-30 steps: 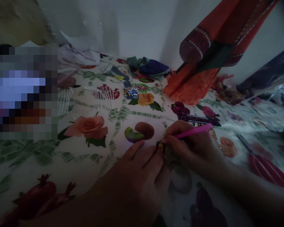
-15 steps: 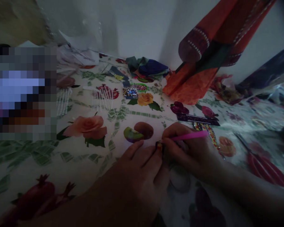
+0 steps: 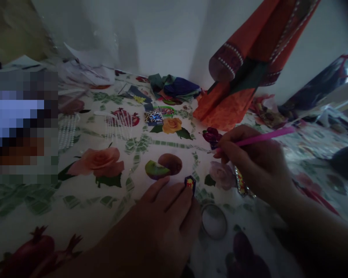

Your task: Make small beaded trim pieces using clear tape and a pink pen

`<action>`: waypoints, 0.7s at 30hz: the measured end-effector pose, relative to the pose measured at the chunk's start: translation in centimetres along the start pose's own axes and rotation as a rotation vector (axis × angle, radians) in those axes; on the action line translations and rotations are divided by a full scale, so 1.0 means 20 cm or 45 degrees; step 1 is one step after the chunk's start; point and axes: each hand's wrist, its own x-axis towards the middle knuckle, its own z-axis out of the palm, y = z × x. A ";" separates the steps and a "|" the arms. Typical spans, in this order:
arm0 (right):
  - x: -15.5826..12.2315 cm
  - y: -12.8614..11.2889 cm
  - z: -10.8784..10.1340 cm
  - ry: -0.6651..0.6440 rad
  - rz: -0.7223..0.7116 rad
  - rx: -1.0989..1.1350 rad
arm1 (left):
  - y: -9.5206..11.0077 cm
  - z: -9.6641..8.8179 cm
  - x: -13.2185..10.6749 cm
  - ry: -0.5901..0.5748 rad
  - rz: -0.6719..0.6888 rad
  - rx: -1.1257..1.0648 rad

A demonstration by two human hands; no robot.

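Head view: my left hand (image 3: 159, 226) lies flat and relaxed at 6 o'clock from the small dark-blue badge (image 3: 190, 184), with its fingers stretched out, not clenched. The fingertips (image 3: 181, 197) press against the lower edge of the badge, which has a red and yellow centre and sits on the printed oilcloth (image 3: 84, 193). My right hand (image 3: 256, 168) is curled at 3 o'clock from the badge, pinching a pink stick (image 3: 263, 137) between thumb and fingers. It is lifted off the badge, with the stick's tip near a dark red flower print, and the stick's far end points up and to the right.

Just beside my right hand at 4 o'clock lies a glittery beaded strip (image 3: 241, 181), partly tucked under my palm. At 5 o'clock sits a round metal ring (image 3: 214, 222), near my left fingers. At 1 o'clock, orange cloth with pearl trim (image 3: 226, 104) hangs down onto the table and blocks the wall behind. At 11 o'clock are a patch of sequins (image 3: 153, 117), a green-rimmed dish (image 3: 166, 111) and a heap of folded blue and green fabric (image 3: 174, 88). Strings of white pearls (image 3: 66, 131) lie at 9 o'clock beside a pixelated patch. My right forearm blocks most of the red shape at 3 o'clock (image 3: 316, 193), too dim to identify.
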 end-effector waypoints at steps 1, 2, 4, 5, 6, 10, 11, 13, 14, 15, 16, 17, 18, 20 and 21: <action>0.01 0.01 0.00 -0.028 0.020 -0.001 | 0.00 0.00 0.00 -0.002 -0.001 0.002; 0.01 0.02 0.00 -0.066 0.051 0.003 | 0.00 0.00 0.00 -0.007 -0.001 0.009; 0.02 0.02 0.01 -0.171 0.149 0.041 | 0.00 0.00 -0.01 -0.015 0.006 0.029; 0.01 0.02 0.01 -0.232 0.202 0.058 | 0.00 0.00 -0.01 -0.013 0.012 0.039; 0.01 0.01 0.01 -0.288 0.245 0.064 | 0.00 0.00 -0.01 -0.021 0.016 0.047; 0.00 0.01 0.01 -0.359 0.224 -0.050 | -0.01 -0.01 -0.02 0.004 0.048 0.059; 0.00 0.02 0.01 -0.356 0.203 -0.075 | -0.01 -0.01 -0.02 0.006 0.041 0.061; 0.00 0.03 0.02 -0.363 0.183 -0.091 | -0.02 -0.01 -0.02 0.009 0.025 0.065; 0.00 0.03 0.02 -0.367 0.182 -0.097 | -0.02 -0.01 -0.02 0.007 0.028 0.071; 0.00 0.04 0.02 -0.375 0.184 -0.102 | -0.02 -0.01 -0.01 0.017 0.044 0.073; 0.00 0.04 0.03 -0.375 0.182 -0.102 | -0.02 0.00 -0.01 0.020 0.057 0.074; 0.00 0.04 0.03 -0.375 0.177 -0.098 | -0.02 0.00 -0.01 0.016 0.056 0.073; -0.01 0.05 0.03 -0.378 0.171 -0.093 | -0.02 0.00 -0.01 0.012 0.047 0.073; -0.01 0.05 0.03 -0.374 0.161 -0.087 | -0.02 0.00 0.00 0.000 0.024 0.079; -0.01 0.05 0.03 -0.366 0.155 -0.085 | -0.02 0.00 0.00 -0.001 0.034 0.079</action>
